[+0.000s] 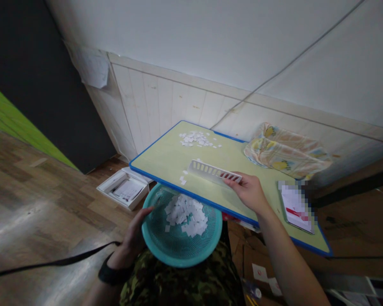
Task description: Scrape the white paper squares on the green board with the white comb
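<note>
My left hand (136,227) is closed on the left rim of a turquoise plastic basket (181,257), which is held below the table's front edge. Inside the basket lies a heap of small white paper pieces (187,214). Over the table, my right hand (247,192) grips the right end of a long white plastic strip with a row of slots (212,171). A few paper pieces (183,179) lie by the strip's left end, near the front edge. Farther back on the tabletop is a loose pile of similar paper pieces (196,139).
The yellow-green table (159,157) has a blue rim and stands against a white wall. On its right are a crumpled patterned cloth (281,148) and a notepad with a red pen (296,210). An open white box (124,187) sits on the wooden floor at left.
</note>
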Available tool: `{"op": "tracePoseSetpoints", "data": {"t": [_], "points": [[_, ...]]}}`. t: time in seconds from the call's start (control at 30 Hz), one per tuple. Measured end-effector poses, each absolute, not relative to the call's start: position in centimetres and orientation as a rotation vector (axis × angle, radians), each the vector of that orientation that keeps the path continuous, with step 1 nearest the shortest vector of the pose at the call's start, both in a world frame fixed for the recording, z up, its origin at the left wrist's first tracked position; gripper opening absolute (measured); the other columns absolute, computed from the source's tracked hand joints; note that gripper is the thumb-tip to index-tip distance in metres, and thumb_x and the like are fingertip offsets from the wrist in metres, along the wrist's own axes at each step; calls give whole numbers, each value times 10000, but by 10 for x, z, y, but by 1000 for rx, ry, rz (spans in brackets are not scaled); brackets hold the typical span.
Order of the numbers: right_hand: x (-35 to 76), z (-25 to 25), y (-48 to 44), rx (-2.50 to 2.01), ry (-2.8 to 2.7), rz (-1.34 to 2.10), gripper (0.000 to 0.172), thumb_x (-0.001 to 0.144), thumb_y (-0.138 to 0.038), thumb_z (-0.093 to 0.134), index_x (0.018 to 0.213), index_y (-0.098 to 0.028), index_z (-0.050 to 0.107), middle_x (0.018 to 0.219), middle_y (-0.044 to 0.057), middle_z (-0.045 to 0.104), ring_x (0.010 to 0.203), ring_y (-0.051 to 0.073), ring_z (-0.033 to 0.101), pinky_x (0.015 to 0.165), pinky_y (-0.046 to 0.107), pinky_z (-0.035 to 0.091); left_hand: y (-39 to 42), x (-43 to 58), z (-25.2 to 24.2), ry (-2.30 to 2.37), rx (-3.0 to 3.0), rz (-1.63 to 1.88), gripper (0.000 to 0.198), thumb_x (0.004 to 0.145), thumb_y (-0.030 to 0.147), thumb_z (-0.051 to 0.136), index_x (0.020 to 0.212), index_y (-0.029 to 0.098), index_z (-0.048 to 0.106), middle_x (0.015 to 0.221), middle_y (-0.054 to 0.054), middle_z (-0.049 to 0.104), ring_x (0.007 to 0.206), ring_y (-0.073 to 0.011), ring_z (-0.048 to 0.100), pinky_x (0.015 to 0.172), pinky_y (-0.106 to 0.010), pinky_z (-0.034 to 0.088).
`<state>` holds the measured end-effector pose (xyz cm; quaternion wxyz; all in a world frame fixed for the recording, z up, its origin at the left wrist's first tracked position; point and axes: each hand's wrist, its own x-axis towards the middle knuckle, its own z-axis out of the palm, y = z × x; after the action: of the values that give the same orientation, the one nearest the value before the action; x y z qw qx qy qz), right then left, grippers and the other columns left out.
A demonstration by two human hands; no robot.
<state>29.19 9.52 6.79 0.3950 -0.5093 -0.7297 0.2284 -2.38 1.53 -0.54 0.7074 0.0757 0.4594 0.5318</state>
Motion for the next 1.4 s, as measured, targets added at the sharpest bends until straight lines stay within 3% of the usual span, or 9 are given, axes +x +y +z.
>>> {"op": "tracePoseSetpoints", "data": {"t": [0.17, 0.33, 0.5, 0.67, 0.87, 1.03, 1.23, 1.4], "points": [[287, 64, 88, -1248, -1919, 563, 214, 836, -385, 647, 989, -289, 761, 953, 33, 766, 843, 258, 720, 747, 373, 569, 17, -25, -1, 1020, 191, 1190, 208, 842, 132, 566, 831, 88, 769, 587, -104, 765, 510, -236, 711, 522, -312, 600], [286, 69, 79, -1221, -1960, 617, 185, 837, -353, 645, 968, -315, 770, 963, 18, 763, 850, 249, 726, 783, 370, 577, 17, -29, 1, 1038, 166, 1240, 267, 868, 139, 530, 754, 90, 767, 566, -100, 754, 460, -204, 680, 497, -292, 591], [288, 74, 73, -1222, -1987, 628, 168, 819, -364, 670, 945, -330, 775, 931, 12, 766, 780, 240, 727, 717, 353, 583, 16, -32, 0, 1039, 157, 1305, 259, 847, 115, 564, 662, 109, 744, 527, -72, 733, 421, -170, 651, 461, -252, 571], [295, 76, 76, -1245, -1943, 651, 171, 795, -370, 698, 931, -298, 775, 860, 23, 771, 719, 231, 718, 634, 326, 568, 16, -33, 0, 1049, 147, 1299, 285, 857, 124, 554, 640, 99, 737, 514, -81, 727, 423, -179, 655, 458, -257, 574], [306, 81, 94, -1325, -1828, 428, 227, 828, -365, 659, 991, -245, 759, 966, 47, 764, 834, 244, 713, 713, 343, 549, 18, -34, -1, 1036, 154, 1258, 282, 860, 137, 544, 654, 102, 734, 547, -99, 748, 436, -199, 674, 489, -283, 596], [311, 75, 122, -1420, -1817, 254, 283, 849, -345, 619, 1045, -184, 743, 965, 55, 765, 811, 224, 703, 702, 312, 508, 17, -34, -4, 986, 161, 1244, 263, 861, 131, 542, 693, 100, 743, 578, -105, 761, 472, -207, 697, 530, -285, 606], [313, 77, 115, -1440, -1921, 297, 265, 865, -326, 601, 1050, -199, 741, 928, 33, 769, 770, 195, 696, 664, 273, 478, 17, -32, -7, 980, 171, 1215, 323, 878, 131, 505, 670, 90, 747, 557, -111, 751, 451, -202, 684, 511, -282, 598], [315, 83, 81, -1449, -1944, 453, 247, 863, -346, 618, 1011, -197, 746, 956, 35, 767, 827, 202, 709, 717, 278, 506, 17, -28, -3, 1006, 143, 1192, 331, 873, 144, 512, 632, 109, 737, 519, -96, 732, 429, -198, 667, 503, -298, 599]]}}
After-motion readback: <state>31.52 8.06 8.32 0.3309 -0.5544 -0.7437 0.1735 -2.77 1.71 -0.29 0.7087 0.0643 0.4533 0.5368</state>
